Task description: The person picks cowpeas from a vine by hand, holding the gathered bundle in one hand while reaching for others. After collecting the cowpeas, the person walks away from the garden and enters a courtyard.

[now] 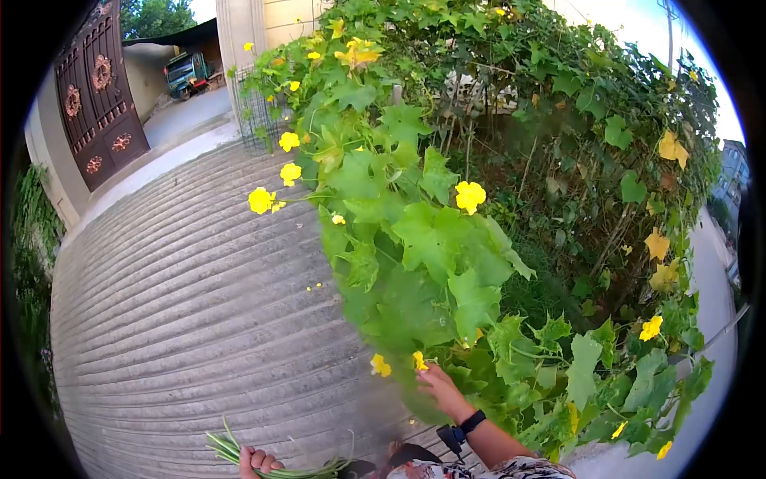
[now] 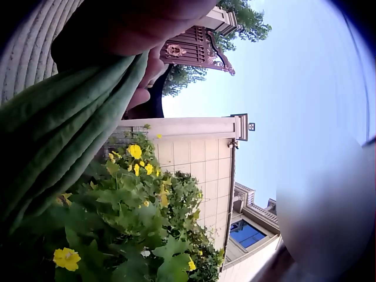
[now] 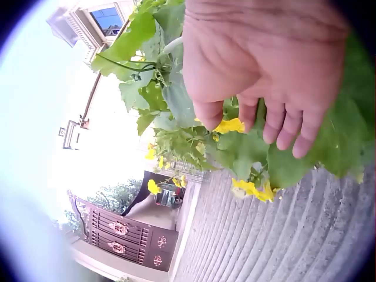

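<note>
My left hand (image 1: 257,461) grips a bunch of long green beans (image 1: 227,447) low in the head view. In the left wrist view, the beans (image 2: 76,117) fill the near left side, with fingers curled around them. My right hand (image 1: 443,389), a dark band on its wrist, reaches to a yellow flower (image 1: 420,361) at the lower edge of the vine. From the right wrist, the thumb and index finger of that hand (image 3: 264,76) stand apart on either side of the flower (image 3: 230,126). The other fingers hang loosely over green leaves.
A leafy vine (image 1: 431,231) with several yellow flowers covers the fence side, in front and to the right. Another yellow flower (image 1: 381,366) sits left of my right hand. Ridged concrete paving (image 1: 199,279) slopes up to a brown metal gate (image 1: 96,96) and a parked green vehicle (image 1: 185,73).
</note>
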Demonstrator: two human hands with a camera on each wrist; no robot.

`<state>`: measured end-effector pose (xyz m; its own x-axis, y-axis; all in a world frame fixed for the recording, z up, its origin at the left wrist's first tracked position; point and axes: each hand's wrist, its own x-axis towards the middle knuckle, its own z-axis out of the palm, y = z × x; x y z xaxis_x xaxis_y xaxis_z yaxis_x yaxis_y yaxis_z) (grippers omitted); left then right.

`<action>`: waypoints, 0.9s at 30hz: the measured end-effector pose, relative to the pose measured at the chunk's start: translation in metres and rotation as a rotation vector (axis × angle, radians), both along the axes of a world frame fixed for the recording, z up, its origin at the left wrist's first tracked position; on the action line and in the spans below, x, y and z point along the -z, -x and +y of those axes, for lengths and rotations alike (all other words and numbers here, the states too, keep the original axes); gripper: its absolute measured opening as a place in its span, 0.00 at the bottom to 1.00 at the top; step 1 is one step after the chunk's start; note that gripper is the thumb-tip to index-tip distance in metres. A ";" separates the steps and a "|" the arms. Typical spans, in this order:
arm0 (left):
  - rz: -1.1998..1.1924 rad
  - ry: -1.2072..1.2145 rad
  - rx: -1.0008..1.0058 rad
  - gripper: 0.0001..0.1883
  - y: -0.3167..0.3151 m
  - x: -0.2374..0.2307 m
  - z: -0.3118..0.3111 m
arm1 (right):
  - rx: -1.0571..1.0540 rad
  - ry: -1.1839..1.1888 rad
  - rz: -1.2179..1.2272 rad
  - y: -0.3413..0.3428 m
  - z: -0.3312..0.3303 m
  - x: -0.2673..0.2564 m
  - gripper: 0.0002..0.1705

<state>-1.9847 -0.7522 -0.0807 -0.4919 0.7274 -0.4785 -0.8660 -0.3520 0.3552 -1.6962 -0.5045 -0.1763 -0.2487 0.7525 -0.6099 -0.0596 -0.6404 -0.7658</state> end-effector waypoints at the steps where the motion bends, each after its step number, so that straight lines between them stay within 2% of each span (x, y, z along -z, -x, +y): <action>1: 0.068 0.030 -0.003 0.09 0.011 0.001 0.010 | -0.013 -0.195 0.032 -0.006 0.016 0.036 0.29; 2: 0.059 0.011 -0.017 0.09 0.021 0.000 0.019 | 0.118 -0.153 0.029 -0.013 0.024 0.069 0.27; 4: 0.037 -0.026 -0.061 0.09 0.044 -0.009 0.038 | 0.210 -0.131 0.037 -0.014 0.032 0.081 0.24; 5: 0.018 -0.112 -0.049 0.15 0.071 0.023 0.041 | 0.239 -0.166 -0.093 -0.015 0.035 0.096 0.24; 6: -0.003 -0.127 -0.061 0.15 0.086 0.027 0.048 | 0.276 -0.204 -0.225 -0.018 0.036 0.121 0.23; 7: -0.024 -0.145 -0.064 0.15 0.103 0.031 0.059 | 0.374 -0.221 -0.295 -0.028 0.036 0.168 0.25; 8: -0.044 -0.167 -0.061 0.15 0.121 0.034 0.072 | 0.332 -0.437 -0.664 -0.051 0.047 0.254 0.30; 9: -0.016 -0.164 -0.010 0.09 0.128 0.000 0.091 | 0.400 -0.390 -0.662 -0.033 0.046 0.230 0.31; 10: -0.026 -0.133 -0.006 0.10 0.144 0.000 0.102 | 0.462 -0.337 -0.661 -0.018 0.031 0.202 0.32; 12: -0.032 -0.072 0.002 0.10 0.191 0.006 0.126 | 0.452 -0.224 -1.008 0.025 0.020 0.159 0.34; 13: -0.087 -0.141 -0.013 0.14 0.223 0.042 0.135 | 0.464 -0.109 -1.003 0.041 0.019 0.152 0.32; 14: -0.104 -0.136 0.005 0.14 0.246 0.045 0.146 | 0.343 -0.086 -1.043 0.055 0.016 0.149 0.32; 16: -0.133 -0.128 0.039 0.14 0.291 0.037 0.164 | 0.098 -0.037 -1.110 0.070 0.013 0.184 0.30; 17: -0.114 -0.135 0.055 0.13 0.311 0.027 0.173 | -0.087 0.117 -0.853 0.078 0.025 0.196 0.27; 20: -0.134 -0.164 0.024 0.13 0.370 0.016 0.192 | -0.116 0.205 -0.349 0.164 0.057 0.163 0.27; 22: -0.126 -0.201 0.011 0.13 0.399 0.007 0.203 | -0.396 0.112 -0.303 0.221 0.091 0.142 0.25; 24: -0.100 -0.201 -0.011 0.13 0.423 -0.001 0.217 | -0.860 -0.235 -0.482 0.283 0.129 0.099 0.23; 25: -0.078 -0.185 -0.029 0.14 0.434 -0.004 0.224 | -0.952 -0.361 -0.553 0.312 0.144 0.073 0.21; 27: -0.067 -0.134 -0.066 0.14 0.452 -0.011 0.239 | -0.884 -0.500 -0.583 0.370 0.168 0.013 0.18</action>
